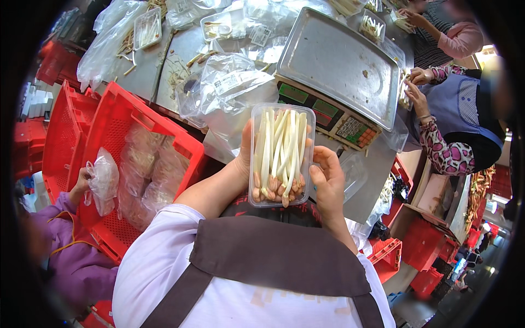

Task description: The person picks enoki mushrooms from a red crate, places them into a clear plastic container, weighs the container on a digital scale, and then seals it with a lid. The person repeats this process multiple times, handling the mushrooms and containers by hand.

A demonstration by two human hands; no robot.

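A clear plastic tray [255, 194] is held up in front of my chest. Long pale peeled stalks [281, 142] lie lengthwise in it, their pinkish-brown ends toward me. My left hand [244, 147] grips the tray's left side, with most of its fingers hidden behind it. Beside the right edge is my right hand [328, 177], fingers half bent and thumb apart from them; I cannot tell whether it touches the tray. Just beyond stands a weighing scale [339, 65] with a broad metal pan. Left of the scale, crumpled clear bags [224, 82] cover part of the metal table.
At left, a red crate [183, 145] holds several bagged packs; a purple-sleeved person's hand [82, 180] holds a plastic bag there. Across the table at right, a person in a blue apron works with both hands [418, 90]. Another filled tray [147, 28] sits at the upper left.
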